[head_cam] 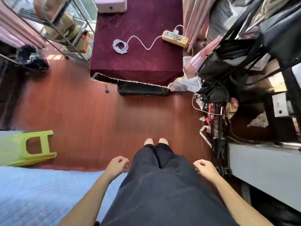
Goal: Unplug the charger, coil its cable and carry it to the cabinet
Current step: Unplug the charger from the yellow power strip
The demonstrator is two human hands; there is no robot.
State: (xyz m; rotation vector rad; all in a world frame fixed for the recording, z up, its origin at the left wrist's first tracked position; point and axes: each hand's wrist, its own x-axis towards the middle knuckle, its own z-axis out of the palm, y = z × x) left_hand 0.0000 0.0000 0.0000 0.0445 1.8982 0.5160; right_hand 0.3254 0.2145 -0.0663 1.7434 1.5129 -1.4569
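A white charger (175,33) is plugged into a yellow power strip (175,39) at the right edge of a table under a maroon cloth (136,62). Its white cable (145,43) snakes left across the cloth and ends in a loose bundle (120,46). I stand well back from the table. My left hand (117,165) and my right hand (205,168) hang at my sides by my dark trousers, fingers loosely curled, with nothing in them.
Red wooden floor (97,115) lies between me and the table. A green plastic stool (27,147) lies tipped at the left, above a blue bed cover (40,193). A metal rack (61,28) stands far left. Bags and clutter (219,98) crowd the right, beside a grey cabinet surface (263,168).
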